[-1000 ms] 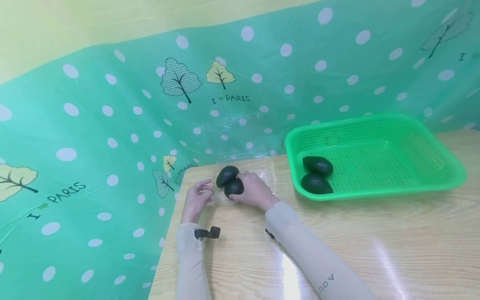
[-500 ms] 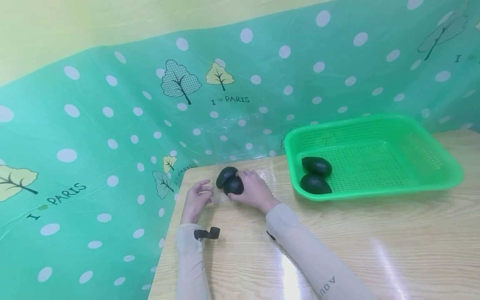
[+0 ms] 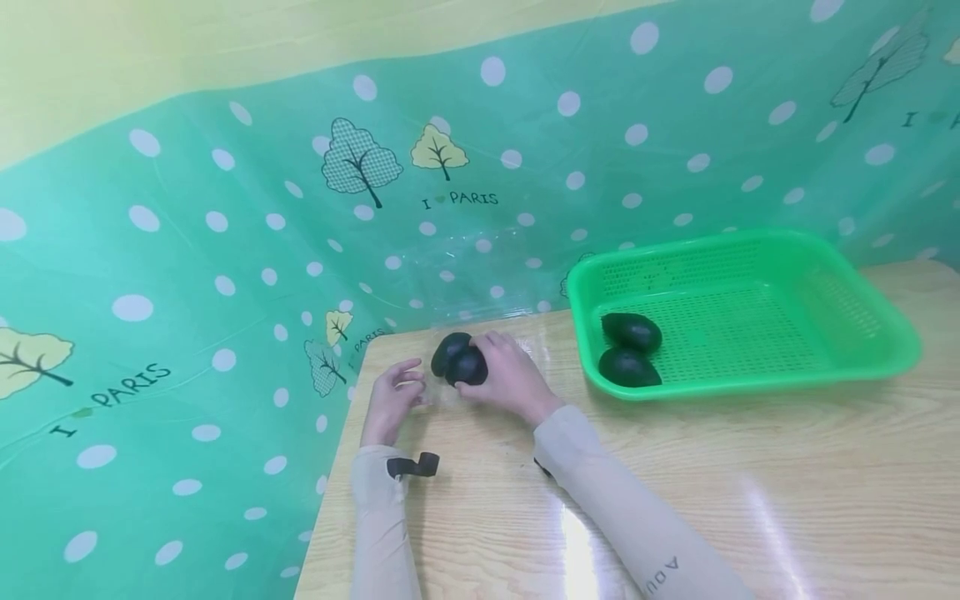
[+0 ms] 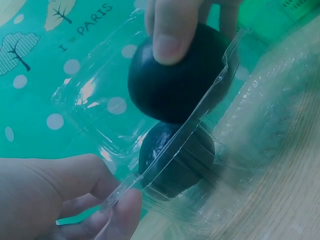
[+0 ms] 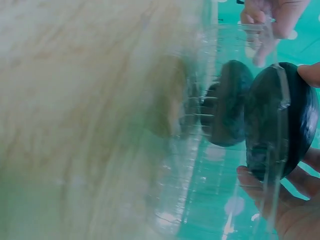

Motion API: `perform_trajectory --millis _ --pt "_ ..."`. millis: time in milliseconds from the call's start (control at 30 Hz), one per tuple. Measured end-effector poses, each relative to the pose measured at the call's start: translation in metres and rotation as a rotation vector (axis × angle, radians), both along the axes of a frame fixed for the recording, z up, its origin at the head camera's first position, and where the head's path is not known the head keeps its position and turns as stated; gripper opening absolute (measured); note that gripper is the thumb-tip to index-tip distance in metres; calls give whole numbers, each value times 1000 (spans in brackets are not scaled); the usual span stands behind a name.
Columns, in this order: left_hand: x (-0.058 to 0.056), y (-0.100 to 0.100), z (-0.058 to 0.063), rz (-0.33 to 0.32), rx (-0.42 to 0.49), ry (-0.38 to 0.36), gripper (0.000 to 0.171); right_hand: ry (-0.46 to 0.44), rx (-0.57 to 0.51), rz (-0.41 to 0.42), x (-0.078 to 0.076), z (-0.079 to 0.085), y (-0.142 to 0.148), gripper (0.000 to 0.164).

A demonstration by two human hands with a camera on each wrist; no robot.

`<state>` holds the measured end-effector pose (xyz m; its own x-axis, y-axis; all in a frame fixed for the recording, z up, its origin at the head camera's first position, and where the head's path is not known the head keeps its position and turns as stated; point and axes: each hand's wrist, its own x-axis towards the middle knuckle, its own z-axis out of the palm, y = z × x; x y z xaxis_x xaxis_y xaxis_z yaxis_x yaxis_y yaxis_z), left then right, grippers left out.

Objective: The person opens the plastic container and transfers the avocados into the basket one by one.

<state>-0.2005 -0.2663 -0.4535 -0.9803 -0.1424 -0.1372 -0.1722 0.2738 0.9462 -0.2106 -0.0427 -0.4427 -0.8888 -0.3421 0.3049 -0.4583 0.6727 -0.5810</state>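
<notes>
My L hand (image 3: 390, 403) is pinching the clear box (image 4: 275, 115) by its edge. Inside, a dark fruit (image 3: 444, 353) is lying slanted, far end R, partly hidden. A 2nd fruit (image 3: 467, 367), partly in box, is sitting slightly farther vs 1 sec ago, looking round, axis unclear; my R hand (image 3: 514, 377) is gripping it.

Right hand (image 5: 292, 202) cut off (right wrist view), the tabletop (image 5: 75, 105) there blurred

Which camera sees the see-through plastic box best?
The left wrist view. The clear plastic box looks big there, and its rim and ridged wall stand out. In the head view it is small and faint. The right wrist view shows its ridges close up too, but more blurred.
</notes>
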Motion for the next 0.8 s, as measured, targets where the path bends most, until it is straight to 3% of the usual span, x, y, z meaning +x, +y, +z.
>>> perform_trajectory --millis 467,800 --pt "0 -3 3 -10 31 -38 54 22 -9 -12 7 26 17 73" --pt "11 7 29 -35 44 -52 54 82 9 -16 13 39 32 70"
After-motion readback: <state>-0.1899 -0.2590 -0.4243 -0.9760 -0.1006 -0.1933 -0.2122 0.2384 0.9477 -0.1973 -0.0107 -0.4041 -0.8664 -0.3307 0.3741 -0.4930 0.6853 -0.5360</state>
